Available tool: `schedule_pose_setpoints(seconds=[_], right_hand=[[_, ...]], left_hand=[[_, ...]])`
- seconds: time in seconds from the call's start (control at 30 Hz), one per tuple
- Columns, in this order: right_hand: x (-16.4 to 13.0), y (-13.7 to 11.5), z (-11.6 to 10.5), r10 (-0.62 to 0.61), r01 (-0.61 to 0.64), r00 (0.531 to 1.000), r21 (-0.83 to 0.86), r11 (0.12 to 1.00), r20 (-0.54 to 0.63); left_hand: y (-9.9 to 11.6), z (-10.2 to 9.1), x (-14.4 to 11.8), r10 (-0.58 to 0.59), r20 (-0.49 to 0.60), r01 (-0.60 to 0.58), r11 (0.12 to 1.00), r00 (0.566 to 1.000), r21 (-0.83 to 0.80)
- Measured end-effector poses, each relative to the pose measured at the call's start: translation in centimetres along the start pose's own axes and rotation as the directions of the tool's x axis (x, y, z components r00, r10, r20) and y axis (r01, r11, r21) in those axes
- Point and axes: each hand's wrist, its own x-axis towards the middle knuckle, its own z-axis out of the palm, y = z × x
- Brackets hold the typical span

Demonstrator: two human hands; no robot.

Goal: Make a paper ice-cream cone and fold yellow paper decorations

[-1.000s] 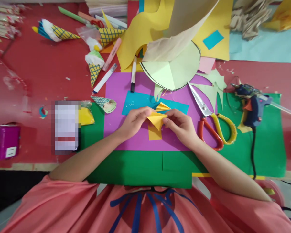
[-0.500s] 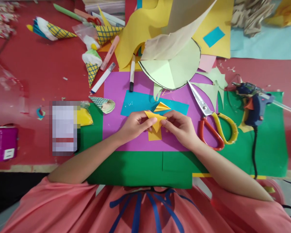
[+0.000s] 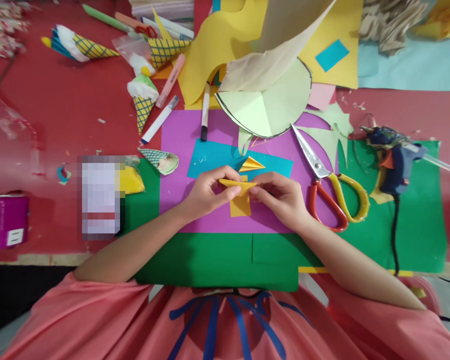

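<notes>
A small folded piece of yellow paper is pinched between my two hands. My left hand grips its left side, thumb across the front. On the other side my right hand holds the right corner with thumb and fingers closed. Below it, a flat yellow paper strip lies on the purple sheet. Just beyond my fingers a pleated yellow paper piece rests on a blue paper strip.
Open scissors lie right of my hands, a glue gun farther right. Behind stands a pale green paper disc. Paper cones, markers and a pixelated object are at left.
The folded yellow paper has tipped in my fingers: its downward-pointing triangle now shows as a narrower shape with a nearly level top edge. Both hands keep hold of it.
</notes>
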Motion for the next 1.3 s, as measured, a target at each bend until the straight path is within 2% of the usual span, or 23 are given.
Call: schedule_pose_setpoints(seconds=[0.13,0.2,0.3,0.4,0.5,0.57,0.63,0.7,0.8,0.93,1.03,1.17,1.3], right_hand=[[-0.03,-0.1,-0.18,-0.088,0.089,0.996,-0.054,0.995,0.028],[-0.01,-0.22,-0.26,-0.139,0.142,0.989,-0.078,0.987,0.044],[-0.06,-0.37,-0.29,-0.181,0.186,0.981,-0.088,0.979,0.064],[-0.2,-0.4,-0.24,-0.223,0.229,0.972,-0.097,0.969,0.069],[-0.3,-0.23,-0.2,-0.303,0.307,0.952,-0.174,0.936,0.05],[-0.35,-0.09,-0.19,-0.342,0.34,0.939,-0.243,0.908,0.036],[-0.38,-0.02,-0.21,-0.357,0.351,0.934,-0.288,0.891,0.032],[-0.4,-0.09,-0.24,-0.356,0.349,0.934,-0.305,0.886,0.034],[-0.36,-0.28,-0.34,-0.338,0.326,0.941,-0.301,0.896,0.013],[-0.32,-0.22,-0.45,-0.243,0.225,0.969,-0.255,0.94,-0.039],[-0.38,0.04,-0.37,-0.17,0.155,0.984,-0.201,0.967,-0.061],[-0.37,0.14,-0.1,-0.152,0.133,0.985,-0.202,0.97,-0.085],[-0.02,0.0,-0.05,-0.147,0.128,0.987,-0.235,0.964,-0.062]], left_hand=[[-0.2,-0.08,0.1,0.245,0.03,-0.246,0.964,0.969,0.096],[-0.23,-0.1,0.22,0.314,0.036,-0.316,0.939,0.949,0.132],[-0.23,-0.16,0.28,0.346,0.034,-0.346,0.92,0.938,0.182],[-0.3,-0.21,0.15,0.395,-0.013,-0.374,0.881,0.919,0.29],[-0.4,-0.16,-0.17,0.486,-0.053,-0.401,0.773,0.872,0.492],[-0.42,-0.09,-0.42,0.541,-0.028,-0.42,0.683,0.841,0.597],[-0.38,-0.04,-0.59,0.565,-0.004,-0.432,0.635,0.825,0.64],[-0.31,-0.05,-0.61,0.561,-0.04,-0.414,0.656,0.827,0.631],[-0.33,-0.22,-0.32,0.516,-0.13,-0.382,0.76,0.847,0.526],[-0.68,-0.38,0.13,0.374,-0.104,-0.332,0.899,0.921,0.286],[-0.8,-0.17,0.16,0.233,-0.094,-0.218,0.964,0.968,0.15],[-0.56,0.28,-0.06,0.11,-0.16,-0.095,0.991,0.981,0.095],[-0.44,0.38,-0.21,0.145,-0.193,-0.115,0.981,0.97,0.158]])
